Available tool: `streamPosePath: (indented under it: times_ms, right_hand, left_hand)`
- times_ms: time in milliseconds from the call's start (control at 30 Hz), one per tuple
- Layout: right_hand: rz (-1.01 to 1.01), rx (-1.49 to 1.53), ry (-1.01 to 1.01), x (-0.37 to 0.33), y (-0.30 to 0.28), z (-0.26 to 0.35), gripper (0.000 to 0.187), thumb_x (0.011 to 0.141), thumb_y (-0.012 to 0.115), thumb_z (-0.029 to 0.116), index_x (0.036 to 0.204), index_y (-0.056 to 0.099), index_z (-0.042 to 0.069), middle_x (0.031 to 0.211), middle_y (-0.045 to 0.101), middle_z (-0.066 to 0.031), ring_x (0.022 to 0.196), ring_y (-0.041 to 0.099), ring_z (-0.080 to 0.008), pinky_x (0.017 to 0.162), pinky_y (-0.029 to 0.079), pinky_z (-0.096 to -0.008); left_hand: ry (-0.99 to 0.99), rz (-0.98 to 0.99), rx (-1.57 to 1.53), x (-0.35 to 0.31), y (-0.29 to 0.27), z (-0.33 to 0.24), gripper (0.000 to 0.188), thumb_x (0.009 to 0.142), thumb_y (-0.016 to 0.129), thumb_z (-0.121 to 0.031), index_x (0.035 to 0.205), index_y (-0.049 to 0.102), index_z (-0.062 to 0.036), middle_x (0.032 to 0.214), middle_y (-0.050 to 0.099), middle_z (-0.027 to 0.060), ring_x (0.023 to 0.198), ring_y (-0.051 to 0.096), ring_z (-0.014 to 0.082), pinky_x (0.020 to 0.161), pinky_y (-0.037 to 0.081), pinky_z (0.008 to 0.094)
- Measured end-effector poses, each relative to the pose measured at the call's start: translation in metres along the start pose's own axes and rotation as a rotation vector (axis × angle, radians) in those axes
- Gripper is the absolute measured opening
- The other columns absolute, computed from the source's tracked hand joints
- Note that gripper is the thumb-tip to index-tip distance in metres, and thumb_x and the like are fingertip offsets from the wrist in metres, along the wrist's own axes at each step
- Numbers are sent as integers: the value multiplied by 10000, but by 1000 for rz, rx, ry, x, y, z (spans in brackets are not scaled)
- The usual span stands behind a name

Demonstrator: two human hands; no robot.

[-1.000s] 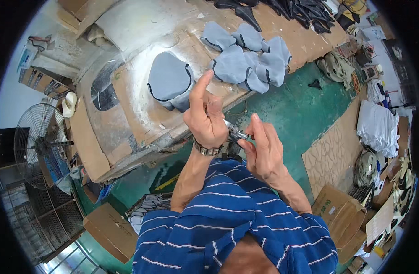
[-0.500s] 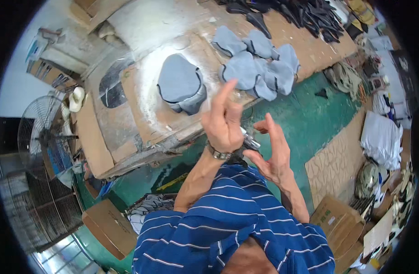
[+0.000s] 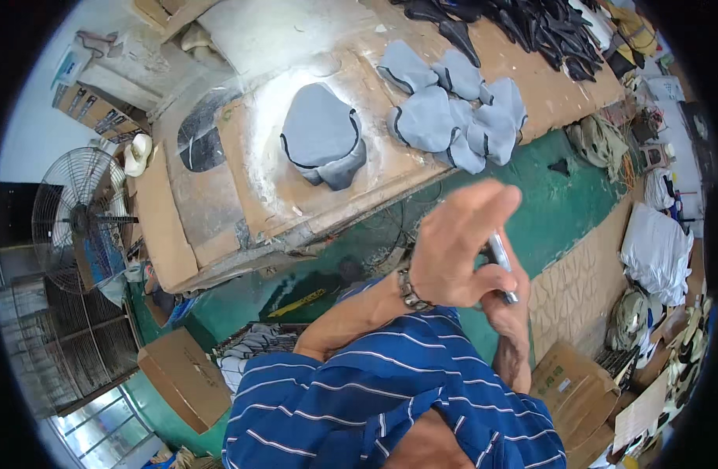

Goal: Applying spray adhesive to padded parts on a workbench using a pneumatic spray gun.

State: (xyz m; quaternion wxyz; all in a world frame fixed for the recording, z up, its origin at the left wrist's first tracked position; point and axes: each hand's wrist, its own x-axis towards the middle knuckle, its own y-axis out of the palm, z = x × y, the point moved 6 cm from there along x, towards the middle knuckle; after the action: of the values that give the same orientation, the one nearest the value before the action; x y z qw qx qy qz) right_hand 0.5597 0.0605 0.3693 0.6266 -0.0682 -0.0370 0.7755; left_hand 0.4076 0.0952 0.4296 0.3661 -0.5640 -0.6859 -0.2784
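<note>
My left hand (image 3: 457, 250), a watch (image 3: 410, 291) on its wrist, is raised beyond the table's near edge. Its fingers are stretched out together, and the thumb crosses a slim shiny metal piece (image 3: 499, 250) of a kind I cannot make out. My right hand (image 3: 518, 309) is behind it, close against the same piece. Most of the right fingers are hidden, so which hand bears the piece is unclear. On the table, a stack of grey, black-edged padded covers (image 3: 320, 125) rests on a white-dusted patch. More grey covers (image 3: 425, 119) lie to its right, overlapping.
The worktable (image 3: 296, 215) is covered with cardboard. Black saddle-shaped pieces (image 3: 523, 31) are heaped at its far right. A wire fan (image 3: 79, 219) stands at the left. Cardboard boxes (image 3: 185, 379) and another box (image 3: 572, 391) flank me on the green floor (image 3: 558, 199).
Both hands have shifted right; the left now overlaps the right. The left fingers have straightened and point right. The metal piece has moved right with the hands. The covers stay on the table.
</note>
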Motion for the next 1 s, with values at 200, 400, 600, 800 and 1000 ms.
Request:
streamPosePath:
  times_ms: [200, 400, 600, 800, 1000]
  right_hand:
    - [70, -182, 301, -24, -47, 17, 825, 775, 762, -43, 1544, 468, 20, 1213, 713, -165, 1091, 691, -256, 958, 505, -343]
    - [172, -440, -18, -21, -47, 40, 806, 742, 827, 87, 1492, 539, 21, 927, 689, -109, 831, 657, -220, 781, 510, -329]
    - [122, -531, -63, -5, -31, 58, 766, 755, 855, 204, 1446, 587, 12, 920, 695, -118, 764, 650, -221, 740, 503, -323]
    - [131, -553, -116, 13, 10, 81, 759, 792, 843, 312, 1430, 595, -16, 867, 669, -87, 743, 626, -187, 710, 486, -321]
    - [146, -616, -151, 14, 58, 115, 757, 799, 832, 328, 1424, 596, -28, 857, 661, -89, 742, 624, -199, 712, 480, -323]
  left_hand:
    - [-512, 169, 133, -66, -58, 79, 457, 1019, 622, -341, 1331, 622, -7, 1069, 721, 174, 989, 695, 354, 894, 538, 419]
    - [-901, 552, 675, -302, -164, 179, 289, 1011, 601, -264, 1195, 708, -68, 1116, 733, 170, 1016, 697, 366, 866, 551, 454]
    - [-1678, 523, 659, -515, -253, 160, 386, 989, 582, -405, 1155, 737, -93, 892, 767, 137, 863, 745, 310, 845, 560, 445]
    - [-2194, 153, 433, -640, -290, 101, 369, 1019, 557, -399, 1065, 741, -82, 821, 742, 64, 667, 704, 188, 576, 584, 372]
    - [-2113, -12, 289, -663, -308, 104, 282, 1043, 583, -345, 1039, 676, -78, 835, 718, 62, 589, 646, 168, 510, 568, 358]
